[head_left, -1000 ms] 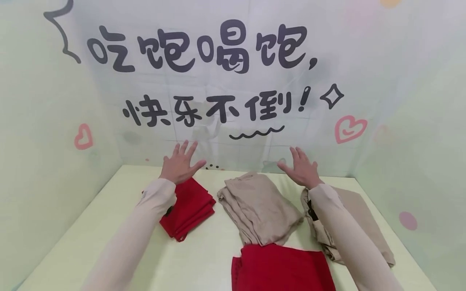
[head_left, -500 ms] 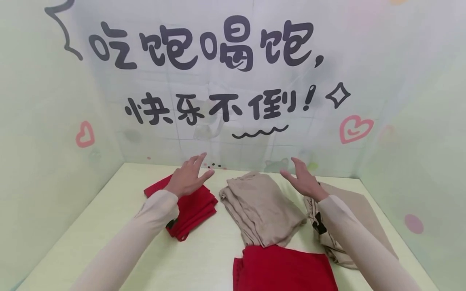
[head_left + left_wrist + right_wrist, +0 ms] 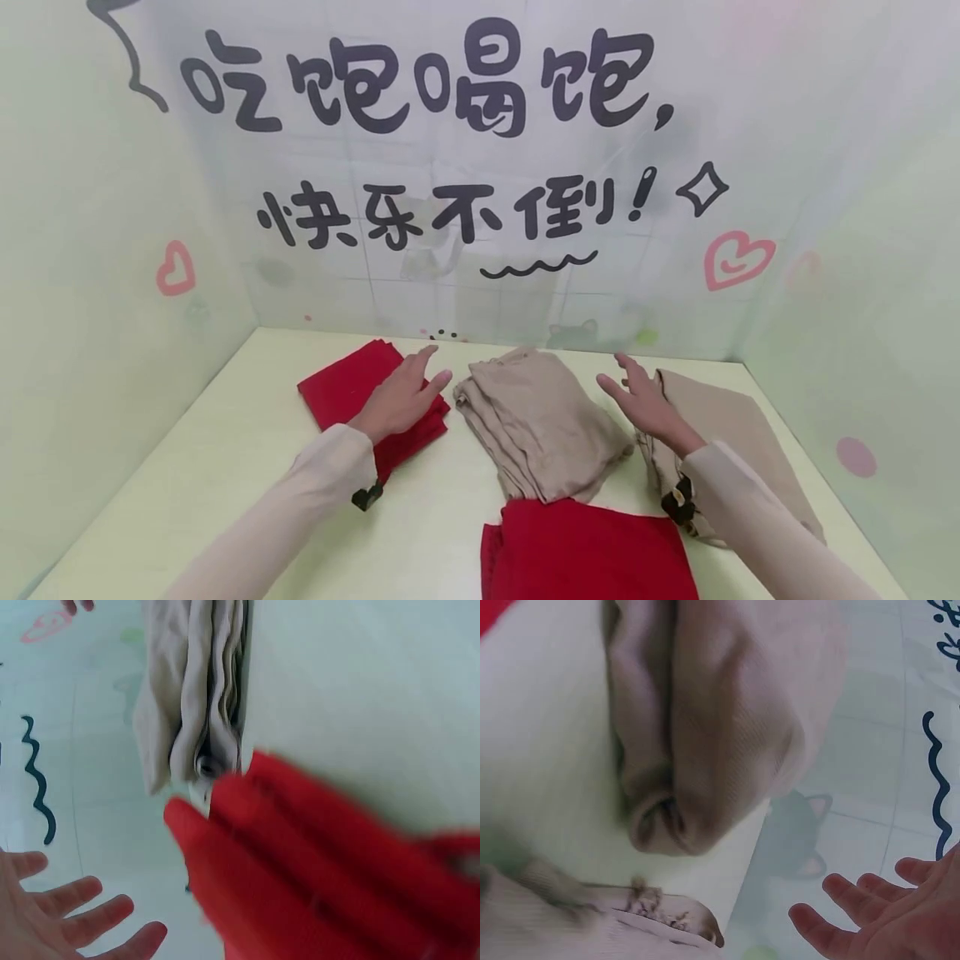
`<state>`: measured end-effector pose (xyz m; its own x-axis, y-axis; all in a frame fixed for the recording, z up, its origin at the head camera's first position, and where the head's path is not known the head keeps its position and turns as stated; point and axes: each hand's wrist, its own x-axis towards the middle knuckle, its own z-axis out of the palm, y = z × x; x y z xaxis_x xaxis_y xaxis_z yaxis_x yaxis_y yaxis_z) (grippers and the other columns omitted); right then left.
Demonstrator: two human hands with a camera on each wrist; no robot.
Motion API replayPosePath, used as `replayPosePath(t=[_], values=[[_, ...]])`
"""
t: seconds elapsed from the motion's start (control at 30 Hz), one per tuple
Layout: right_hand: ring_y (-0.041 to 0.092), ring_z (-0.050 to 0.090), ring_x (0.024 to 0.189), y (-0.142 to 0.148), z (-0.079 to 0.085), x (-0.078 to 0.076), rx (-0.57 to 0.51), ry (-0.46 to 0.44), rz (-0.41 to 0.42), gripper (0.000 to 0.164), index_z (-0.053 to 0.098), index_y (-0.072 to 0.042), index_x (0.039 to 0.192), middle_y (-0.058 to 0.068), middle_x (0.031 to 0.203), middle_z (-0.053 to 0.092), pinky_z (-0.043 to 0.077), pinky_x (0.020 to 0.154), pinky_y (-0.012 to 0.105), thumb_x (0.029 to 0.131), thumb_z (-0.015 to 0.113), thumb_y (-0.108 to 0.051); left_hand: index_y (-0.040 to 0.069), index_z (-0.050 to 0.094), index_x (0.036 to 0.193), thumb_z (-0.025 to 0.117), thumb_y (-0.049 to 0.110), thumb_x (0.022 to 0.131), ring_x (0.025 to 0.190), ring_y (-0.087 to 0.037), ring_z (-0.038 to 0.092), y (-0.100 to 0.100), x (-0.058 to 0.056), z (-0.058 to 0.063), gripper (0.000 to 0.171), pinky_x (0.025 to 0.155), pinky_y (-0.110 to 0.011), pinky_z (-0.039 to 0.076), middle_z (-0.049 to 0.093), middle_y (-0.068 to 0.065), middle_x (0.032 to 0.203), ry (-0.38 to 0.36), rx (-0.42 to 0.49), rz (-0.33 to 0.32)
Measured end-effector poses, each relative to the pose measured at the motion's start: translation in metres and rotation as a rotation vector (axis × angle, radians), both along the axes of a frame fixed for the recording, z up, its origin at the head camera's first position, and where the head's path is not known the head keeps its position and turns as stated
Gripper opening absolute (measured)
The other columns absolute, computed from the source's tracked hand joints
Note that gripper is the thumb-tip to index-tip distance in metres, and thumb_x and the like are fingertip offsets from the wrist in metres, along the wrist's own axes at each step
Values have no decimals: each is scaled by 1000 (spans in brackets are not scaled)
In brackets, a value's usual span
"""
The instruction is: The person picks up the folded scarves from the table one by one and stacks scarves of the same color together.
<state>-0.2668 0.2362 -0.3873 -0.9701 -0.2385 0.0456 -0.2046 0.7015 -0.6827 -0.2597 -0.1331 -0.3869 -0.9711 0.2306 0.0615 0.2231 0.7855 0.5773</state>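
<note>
My left hand [image 3: 401,398] hovers over the folded red cloth [image 3: 341,385] at the back left, fingers spread and nothing in its grasp. In the left wrist view the layered edge of that red cloth [image 3: 300,862] lies close to the camera, beside the spread fingers [image 3: 97,915]. Between both hands sits a folded beige garment [image 3: 547,425]. My right hand [image 3: 647,404] is held in the air between it and a second folded beige garment [image 3: 731,433] on the right. Its fingers [image 3: 847,896] are loosely extended and hold nothing.
Nearer the front, a second folded red cloth [image 3: 592,554] touches the middle beige garment's near edge. All lie on a pale table [image 3: 420,533]. A printed wall [image 3: 480,312] rises behind, and side walls [image 3: 105,333] stand left and right.
Both hands have come down and closer toward me from near the back wall. The left one has shifted slightly right, over the red cloth. The cloths look unmoved.
</note>
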Motion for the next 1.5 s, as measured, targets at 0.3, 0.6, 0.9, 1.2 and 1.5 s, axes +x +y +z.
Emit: replayPosePath(t=[0.3, 0.6, 0.9, 1.2, 1.5], values=[[54, 33, 130, 9, -11, 37, -46, -27, -8, 68, 12, 9, 147, 34, 150, 16, 37, 99, 61, 103, 37, -36, 9, 32, 146, 50, 41, 96, 106, -24, 53, 26, 31, -14, 63, 86, -44, 51, 52, -13, 124, -29, 85, 64], [54, 34, 129, 19, -21, 76, -37, -118, -70, 66, 16, 9, 146, 34, 147, 23, 38, 99, 59, 103, 36, -37, 0, 38, 139, 45, 45, 98, 116, -32, 53, 48, 64, -25, 62, 93, -50, 46, 50, -23, 130, -122, 156, 19], [54, 33, 130, 37, -18, 103, 5, -266, -184, 71, 18, 9, 144, 35, 145, 26, 41, 98, 56, 101, 37, -44, -7, 40, 131, 42, 53, 96, 97, -31, 60, 59, 95, -19, 70, 76, -46, 48, 62, -24, 109, -316, 199, -52], [48, 45, 120, 48, -21, 122, -37, -491, -294, 82, 22, 12, 137, 36, 134, 37, 52, 74, 44, 96, 40, -56, 0, 39, 128, 46, 56, 93, 47, -14, 30, 70, 118, -22, 66, 43, -31, 37, 48, -5, 74, -533, 312, -46], [30, 61, 93, 51, -37, 137, -102, -637, -370, 79, 36, 13, 125, 28, 112, 55, 54, 71, 47, 92, 49, -58, -3, 35, 130, 49, 46, 92, 70, -21, 52, 78, 129, -29, 64, 49, -50, 52, 54, -13, 81, -623, 387, -31]])
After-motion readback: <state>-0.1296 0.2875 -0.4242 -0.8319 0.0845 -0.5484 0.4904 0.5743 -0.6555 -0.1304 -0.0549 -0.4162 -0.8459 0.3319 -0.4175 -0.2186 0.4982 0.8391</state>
